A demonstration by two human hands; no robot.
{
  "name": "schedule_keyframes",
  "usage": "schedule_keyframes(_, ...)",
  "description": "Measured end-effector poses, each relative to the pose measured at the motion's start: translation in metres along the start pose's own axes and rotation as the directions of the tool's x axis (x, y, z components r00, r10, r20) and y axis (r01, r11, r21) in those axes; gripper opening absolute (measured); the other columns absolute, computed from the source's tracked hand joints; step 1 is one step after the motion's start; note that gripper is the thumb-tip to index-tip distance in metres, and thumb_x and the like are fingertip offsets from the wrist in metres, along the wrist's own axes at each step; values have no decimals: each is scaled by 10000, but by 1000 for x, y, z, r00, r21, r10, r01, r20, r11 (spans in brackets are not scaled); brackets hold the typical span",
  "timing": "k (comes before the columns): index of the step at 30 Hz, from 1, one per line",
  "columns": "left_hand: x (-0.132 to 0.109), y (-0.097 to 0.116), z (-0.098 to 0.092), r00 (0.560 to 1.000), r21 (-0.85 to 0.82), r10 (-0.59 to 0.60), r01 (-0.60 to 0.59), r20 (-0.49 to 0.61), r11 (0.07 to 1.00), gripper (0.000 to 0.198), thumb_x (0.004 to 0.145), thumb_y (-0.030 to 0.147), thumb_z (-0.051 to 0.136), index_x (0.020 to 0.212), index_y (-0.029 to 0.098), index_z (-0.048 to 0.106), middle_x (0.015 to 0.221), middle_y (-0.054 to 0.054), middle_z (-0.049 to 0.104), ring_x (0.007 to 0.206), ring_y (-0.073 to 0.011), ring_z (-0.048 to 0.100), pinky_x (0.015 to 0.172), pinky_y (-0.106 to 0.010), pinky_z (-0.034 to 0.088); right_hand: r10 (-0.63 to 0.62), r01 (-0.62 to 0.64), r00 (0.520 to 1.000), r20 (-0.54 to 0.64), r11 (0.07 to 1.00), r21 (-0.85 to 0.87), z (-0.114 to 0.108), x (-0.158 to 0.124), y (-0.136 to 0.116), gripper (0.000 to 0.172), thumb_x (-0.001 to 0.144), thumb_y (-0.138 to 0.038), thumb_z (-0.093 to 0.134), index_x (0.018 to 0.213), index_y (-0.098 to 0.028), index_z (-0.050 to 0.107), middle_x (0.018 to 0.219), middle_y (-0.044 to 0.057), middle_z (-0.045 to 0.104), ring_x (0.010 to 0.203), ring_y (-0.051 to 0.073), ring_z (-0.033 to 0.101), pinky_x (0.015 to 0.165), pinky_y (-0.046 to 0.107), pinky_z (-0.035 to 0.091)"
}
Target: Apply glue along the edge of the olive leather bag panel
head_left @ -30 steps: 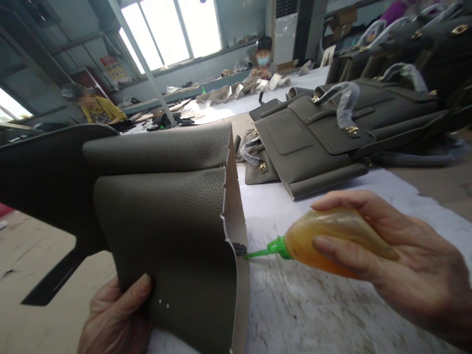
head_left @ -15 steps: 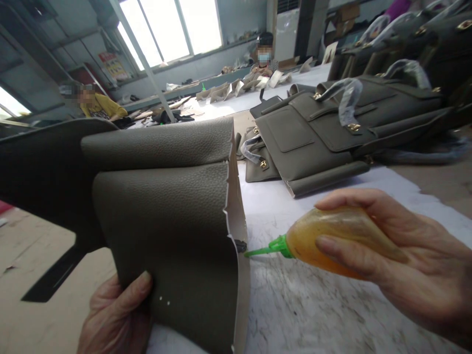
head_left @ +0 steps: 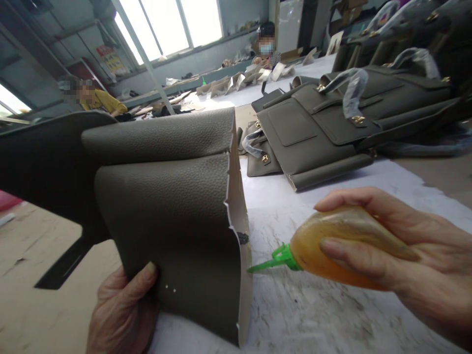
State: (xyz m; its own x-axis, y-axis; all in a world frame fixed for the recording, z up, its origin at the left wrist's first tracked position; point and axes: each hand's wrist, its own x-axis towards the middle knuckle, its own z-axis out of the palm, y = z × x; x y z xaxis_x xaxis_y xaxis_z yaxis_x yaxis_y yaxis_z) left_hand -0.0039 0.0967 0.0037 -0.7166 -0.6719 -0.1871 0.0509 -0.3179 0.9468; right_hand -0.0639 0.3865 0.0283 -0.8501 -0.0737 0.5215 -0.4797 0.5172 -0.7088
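My left hand [head_left: 127, 307] grips the lower part of a dark olive leather bag piece [head_left: 177, 211], thumb on the front, the other fingers hidden behind it. The piece is held up with its pale raw edge [head_left: 244, 290] facing right. A dark strap end [head_left: 61, 263] sticks out at its left. My right hand [head_left: 398, 246] is wrapped round a squeeze bottle of amber glue [head_left: 332, 246]. Its green nozzle [head_left: 271, 263] points left, the tip at the raw edge, just below a small dark patch [head_left: 242, 238]. Whether the tip touches cannot be made out.
Olive handbags [head_left: 324, 118] with plastic-wrapped handles lie stacked at the right on a white, stained table cover [head_left: 287, 314]. A masked person [head_left: 266, 49] sits at the far end, near a row of leather pieces [head_left: 228, 83]. Another person in yellow [head_left: 103, 102] is at the back left.
The nozzle tip has moved down along the raw edge, from beside the dark patch to below it. The leather piece has shifted slightly. Both hands keep their hold.
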Motion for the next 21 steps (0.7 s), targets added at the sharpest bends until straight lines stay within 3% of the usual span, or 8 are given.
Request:
schedule_keyframes(8, -3, 0, 0, 1000, -4, 7, -7, 19, 1000, 519, 427, 248, 912, 912, 201, 733, 872, -51, 721, 683, -169, 665, 630, -170, 553, 199, -206, 978, 63, 966, 157, 0, -6, -7, 167, 593, -391, 707, 751, -366, 660, 512, -91, 622, 336, 136, 548, 281, 161, 389)
schedule_keyframes(14, -8, 1, 0, 1000, -4, 7, -7, -9, 1000, 504, 385, 261, 925, 848, 181, 743, 779, -54, 718, 607, -163, 650, 588, -169, 552, 309, -318, 947, 83, 938, 134, -1, -12, -7, 234, 573, -459, 729, 789, -379, 686, 573, -64, 652, 389, 171, 577, 300, 210, 423)
schedule_keyframes(21, -11, 0, -3, 1000, -7, 8, -7, 12, 1000, 446, 464, 230, 898, 880, 190, 741, 814, -41, 724, 677, -158, 670, 690, -166, 539, 361, -377, 922, 138, 918, 120, -6, -20, 4, 329, 590, -552, 717, 855, -365, 660, 615, -39, 662, 437, 201, 607, 321, 236, 447)
